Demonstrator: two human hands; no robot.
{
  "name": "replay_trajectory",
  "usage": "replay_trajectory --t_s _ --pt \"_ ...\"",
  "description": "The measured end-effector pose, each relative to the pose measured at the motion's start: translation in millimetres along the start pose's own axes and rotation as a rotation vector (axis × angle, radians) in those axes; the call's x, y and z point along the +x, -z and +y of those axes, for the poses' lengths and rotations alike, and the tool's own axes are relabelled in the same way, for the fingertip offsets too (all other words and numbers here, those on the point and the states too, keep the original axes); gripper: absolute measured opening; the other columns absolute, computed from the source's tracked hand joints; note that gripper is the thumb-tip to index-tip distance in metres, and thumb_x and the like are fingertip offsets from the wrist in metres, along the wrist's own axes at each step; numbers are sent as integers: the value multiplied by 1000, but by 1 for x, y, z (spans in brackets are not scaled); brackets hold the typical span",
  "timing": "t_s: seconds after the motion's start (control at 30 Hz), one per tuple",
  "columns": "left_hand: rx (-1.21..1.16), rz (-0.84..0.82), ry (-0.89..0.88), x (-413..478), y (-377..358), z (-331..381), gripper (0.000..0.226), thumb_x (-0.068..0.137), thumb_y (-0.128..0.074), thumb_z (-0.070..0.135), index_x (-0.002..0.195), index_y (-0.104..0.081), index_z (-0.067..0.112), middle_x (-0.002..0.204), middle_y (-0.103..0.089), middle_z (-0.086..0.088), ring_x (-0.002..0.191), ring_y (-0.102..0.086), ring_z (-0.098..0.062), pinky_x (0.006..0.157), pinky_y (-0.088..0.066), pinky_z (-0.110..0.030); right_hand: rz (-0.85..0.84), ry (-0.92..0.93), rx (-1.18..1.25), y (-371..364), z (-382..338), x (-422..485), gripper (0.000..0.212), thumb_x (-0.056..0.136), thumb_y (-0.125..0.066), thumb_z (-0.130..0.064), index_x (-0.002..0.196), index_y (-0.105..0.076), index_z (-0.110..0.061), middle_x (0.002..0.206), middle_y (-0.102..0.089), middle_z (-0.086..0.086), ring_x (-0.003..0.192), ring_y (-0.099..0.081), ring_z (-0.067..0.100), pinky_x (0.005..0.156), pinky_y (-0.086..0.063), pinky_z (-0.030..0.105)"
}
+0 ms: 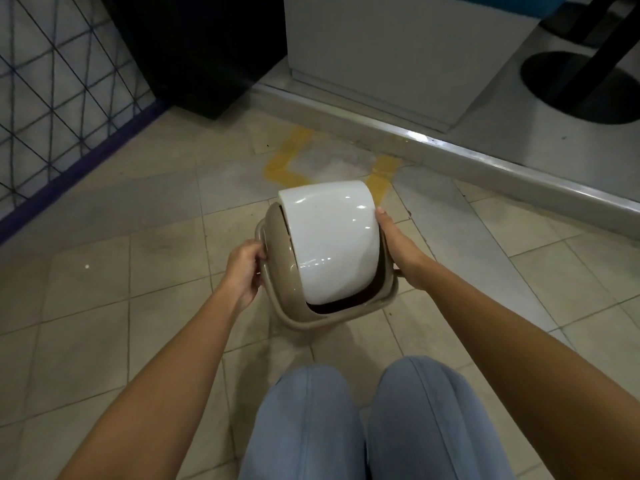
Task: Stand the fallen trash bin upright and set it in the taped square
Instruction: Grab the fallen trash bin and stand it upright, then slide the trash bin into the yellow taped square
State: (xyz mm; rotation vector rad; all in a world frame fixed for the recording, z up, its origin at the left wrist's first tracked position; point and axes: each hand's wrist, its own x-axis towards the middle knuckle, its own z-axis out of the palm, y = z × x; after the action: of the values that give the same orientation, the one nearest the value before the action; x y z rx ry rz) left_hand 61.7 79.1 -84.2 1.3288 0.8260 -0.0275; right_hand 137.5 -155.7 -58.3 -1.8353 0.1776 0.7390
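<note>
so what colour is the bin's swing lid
White and glossy, set in a beige bin; seen in the head view.

No legible text, label, brand, number or sign was found on any surface in the head view.

One head-worn view — looking steeply down and forward, close over the knees and tiled floor.
</note>
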Motion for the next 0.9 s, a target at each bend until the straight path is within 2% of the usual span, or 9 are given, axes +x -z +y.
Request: replay_trajectory --t_s 0.1,0.2,0.3,0.43,0.5,0.6,0.73,0.8,0.9 --pt "-22 -19 3 1 0 -10 21 73 -40 9 56 -36 20 54 -32 1 47 -29 -14 41 -20 -24 39 -24 -47 1 -1 -1 92 72 -23 -85 137 -45 -23 129 -57 1 111 -54 20 89 -41 35" --pt "-55 -24 0 1 -2 -18 19 77 -42 12 61 -40 21 58 -39 2 50 -35 -13 38 -27 -20 69 -31 -73 3 -1 -3 104 64 -28 -89 142 -39 -22 138 -54 4 122 -51 25 101 -41 44" --pt "-80 -40 -16 3 -4 -19 14 79 -43 13 68 -46 21 62 -44 2 55 -41 -13 45 -34 -24 79 -23 -64 4 3 -4 103 63 -32 -88 143 -38 -22 139 -53 3 123 -51 25 102 -42 45" --pt "-61 -4 -50 4 -4 -16 5 83 -49 20 84 -54 18 66 -52 3 57 -46 -12 46 -37 -21 83 7 -34 5 10 -2 92 74 -36 -80 143 -35 -18 139 -51 5 114 -52 22 89 -42 38" --pt "-66 19 -52 2 -5 -15 17 84 -52 23 98 -58 14 73 -59 2 61 -51 -11 46 -41 -19 78 12 -25 5 12 -2 89 78 -37 -77 143 -32 -16 139 -50 5 111 -50 21 89 -41 38" --pt "-56 23 -65 1 -4 -12 27 86 -53 21 112 -58 15 86 -66 0 71 -59 -12 56 -46 -24 63 26 -28 7 12 -5 85 81 -39 -73 142 -31 -16 137 -49 5 115 -51 24 92 -43 40" --pt "71 -16 -113 0 6 -13 44 87 -48 13 130 -45 20 97 -63 -6 80 -60 -15 69 -49 -28 -54 61 -98 15 15 -14 85 75 -50 -70 143 -28 -23 129 -50 1 101 -56 13 79 -46 30" --pt "79 -64 -122 -2 10 -15 54 86 -46 12 138 -37 21 107 -61 -10 93 -61 -20 81 -49 -32 -100 138 -202 16 18 -17 99 64 -62 -67 145 -24 -24 128 -47 -4 107 -54 14 85 -47 29" --pt "4 -138 -124 -10 12 -18 66 80 -48 12 142 -30 24 116 -61 -11 105 -59 -23 86 -47 -33 -140 267 -351 13 25 -16 108 55 -82 -57 143 -30 -23 139 -46 -2 127 -47 19 103 -46 43"
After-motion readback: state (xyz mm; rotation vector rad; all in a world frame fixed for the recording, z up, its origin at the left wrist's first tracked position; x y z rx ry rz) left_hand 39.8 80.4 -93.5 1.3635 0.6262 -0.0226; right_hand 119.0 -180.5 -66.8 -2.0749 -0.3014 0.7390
